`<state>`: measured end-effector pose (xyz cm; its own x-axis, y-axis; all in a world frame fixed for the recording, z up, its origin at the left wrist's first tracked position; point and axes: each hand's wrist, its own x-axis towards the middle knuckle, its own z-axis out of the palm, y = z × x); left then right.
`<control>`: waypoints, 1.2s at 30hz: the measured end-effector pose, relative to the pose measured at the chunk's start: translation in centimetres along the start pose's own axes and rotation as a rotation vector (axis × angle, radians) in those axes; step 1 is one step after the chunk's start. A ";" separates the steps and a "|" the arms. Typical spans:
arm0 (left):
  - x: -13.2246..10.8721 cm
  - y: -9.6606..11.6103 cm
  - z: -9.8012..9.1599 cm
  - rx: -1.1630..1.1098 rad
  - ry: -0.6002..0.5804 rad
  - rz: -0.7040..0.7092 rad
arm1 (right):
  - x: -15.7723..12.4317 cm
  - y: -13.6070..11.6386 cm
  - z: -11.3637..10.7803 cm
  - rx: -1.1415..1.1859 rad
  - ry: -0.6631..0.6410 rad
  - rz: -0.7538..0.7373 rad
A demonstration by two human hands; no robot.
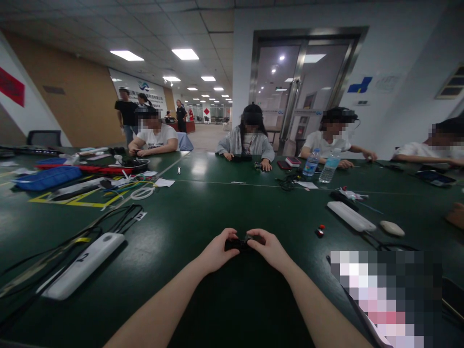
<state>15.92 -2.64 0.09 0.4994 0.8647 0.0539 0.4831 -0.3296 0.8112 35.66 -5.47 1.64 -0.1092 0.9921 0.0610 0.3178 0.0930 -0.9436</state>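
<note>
Both hands meet over the dark green table, in the middle of the head view. My left hand is closed, thumb and fingers around the left end of a small black object. The right end of the same object is pinched by my right hand, with a greyish piece at its fingertips. Much of the object is hidden by my fingers, and its kind cannot be made out.
A white power strip with black cables lies left; another white strip lies right, near a white mouse. A pixelated screen is at lower right. Bottles and a blue tray stand farther off. Several people sit opposite.
</note>
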 end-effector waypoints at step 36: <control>-0.3 0.5 -0.3 0.077 -0.011 0.107 | 0.5 0.5 -1.4 0.617 0.202 0.116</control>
<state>15.80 -2.96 0.63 0.5588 0.8189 0.1308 0.4801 -0.4480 0.7542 37.11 -4.79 1.63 0.0908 0.9946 -0.0496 -0.2879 -0.0214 -0.9574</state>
